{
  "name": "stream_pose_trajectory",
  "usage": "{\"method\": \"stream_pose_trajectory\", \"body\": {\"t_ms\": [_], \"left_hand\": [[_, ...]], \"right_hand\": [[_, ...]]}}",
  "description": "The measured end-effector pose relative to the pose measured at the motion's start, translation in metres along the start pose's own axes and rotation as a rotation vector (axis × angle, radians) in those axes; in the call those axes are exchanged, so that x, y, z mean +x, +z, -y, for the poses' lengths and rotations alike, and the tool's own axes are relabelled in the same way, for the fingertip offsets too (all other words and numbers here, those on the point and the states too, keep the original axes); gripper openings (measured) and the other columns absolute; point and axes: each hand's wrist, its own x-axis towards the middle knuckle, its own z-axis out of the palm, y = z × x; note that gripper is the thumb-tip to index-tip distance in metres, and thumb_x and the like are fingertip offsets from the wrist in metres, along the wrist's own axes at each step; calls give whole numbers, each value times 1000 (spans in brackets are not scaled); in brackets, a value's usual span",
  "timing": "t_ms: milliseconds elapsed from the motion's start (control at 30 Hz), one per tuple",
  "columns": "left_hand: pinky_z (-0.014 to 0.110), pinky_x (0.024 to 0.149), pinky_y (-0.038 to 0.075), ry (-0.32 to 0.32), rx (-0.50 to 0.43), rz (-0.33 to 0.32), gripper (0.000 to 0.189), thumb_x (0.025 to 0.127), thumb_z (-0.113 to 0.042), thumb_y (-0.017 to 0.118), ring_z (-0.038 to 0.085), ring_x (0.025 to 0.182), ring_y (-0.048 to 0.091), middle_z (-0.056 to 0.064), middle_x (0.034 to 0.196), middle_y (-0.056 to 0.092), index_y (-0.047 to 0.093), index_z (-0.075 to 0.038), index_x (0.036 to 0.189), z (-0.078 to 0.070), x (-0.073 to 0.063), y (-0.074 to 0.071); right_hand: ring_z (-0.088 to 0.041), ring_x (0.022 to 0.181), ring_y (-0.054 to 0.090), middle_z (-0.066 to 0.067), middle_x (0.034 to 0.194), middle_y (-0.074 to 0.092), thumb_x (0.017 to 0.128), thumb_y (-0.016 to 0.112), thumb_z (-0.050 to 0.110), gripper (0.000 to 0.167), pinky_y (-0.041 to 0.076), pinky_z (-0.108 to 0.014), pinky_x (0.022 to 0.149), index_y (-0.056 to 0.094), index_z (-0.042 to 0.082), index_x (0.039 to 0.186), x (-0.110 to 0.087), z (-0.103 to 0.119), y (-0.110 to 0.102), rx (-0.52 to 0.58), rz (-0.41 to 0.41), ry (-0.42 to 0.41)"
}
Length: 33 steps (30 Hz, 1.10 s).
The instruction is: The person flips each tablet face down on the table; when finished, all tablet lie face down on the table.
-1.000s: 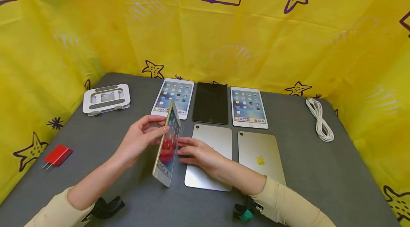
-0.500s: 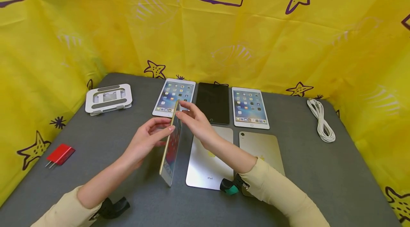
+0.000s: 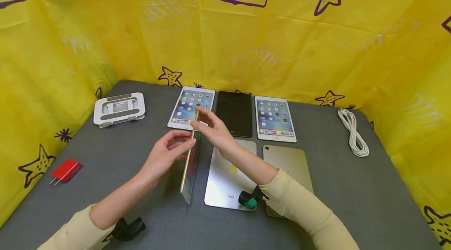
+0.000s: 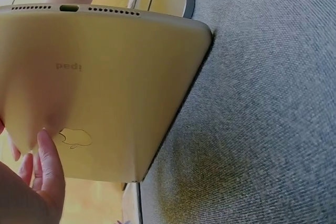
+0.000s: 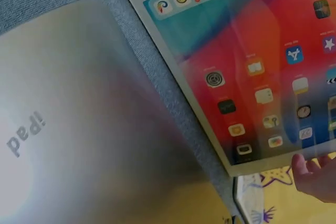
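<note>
A gold-backed tablet [image 3: 189,167] stands tilted up on one long side edge, its screen facing right. My left hand [image 3: 165,156] holds it at the upper long edge, fingers against the gold back [image 4: 115,98] in the left wrist view. Farther along, my right hand [image 3: 216,134] pinches the far end of that edge between thumb and fingers. The lit screen [image 5: 262,77] shows app icons in the right wrist view. Just right of it lies a silver tablet [image 3: 225,187], face down, partly under my right forearm.
Behind lie a white tablet [image 3: 195,101], a black tablet [image 3: 234,113] and another white tablet [image 3: 276,118]. A gold tablet [image 3: 283,158] lies face down at right. A white folding stand [image 3: 118,117] and red charger [image 3: 67,170] are left; a white cable [image 3: 354,136] is right.
My right hand has moved from beside the screen up to the tablet's far top end and now pinches it. The tablet has turned more edge-on to the head view.
</note>
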Motion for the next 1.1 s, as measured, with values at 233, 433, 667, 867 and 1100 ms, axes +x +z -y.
{"method": "stream_pose_trajectory", "body": {"t_ms": [233, 433, 667, 867, 1100], "left_hand": [[24, 86, 52, 473, 296, -39, 33, 87, -7, 74, 15, 108, 58, 1, 119, 61, 64, -7, 118, 3, -9, 4], [25, 103, 39, 780, 389, 87, 37, 83, -2, 73, 20, 121, 53, 1, 128, 60, 67, -14, 117, 8, -16, -1], [28, 111, 29, 941, 377, 323, 54, 83, -41, 77, 33, 134, 40, 12, 138, 53, 61, -9, 123, 18, -13, -9], [28, 113, 28, 1048, 480, 394, 78, 68, -45, 88, 37, 136, 37, 16, 144, 45, 58, -3, 127, 17, -12, -6], [28, 111, 31, 1099, 518, 408, 71, 71, -40, 86, 38, 135, 39, 16, 145, 45, 59, -6, 128, 18, -9, 0]], "right_hand": [[-21, 127, 49, -4, 136, 55, 94, 66, 24, 52, 42, -40, 103, 49, 18, 143, -1, -3, -6, 25, 17, -9], [-21, 127, 49, -6, 139, 53, 95, 64, 22, 52, 45, -37, 101, 48, 15, 144, -3, -4, -10, 73, 30, 2], [-24, 122, 53, -10, 139, 52, 95, 62, 19, 50, 42, -50, 103, 47, 13, 143, -7, -9, -14, 142, 31, 18], [-27, 126, 49, -8, 144, 47, 96, 60, 19, 53, 45, -52, 98, 43, 11, 146, -11, -11, -21, 210, 44, 51], [-28, 130, 45, -10, 148, 43, 97, 58, 17, 51, 49, -48, 95, 43, 12, 146, -17, -10, -28, 252, 48, 61]]}}
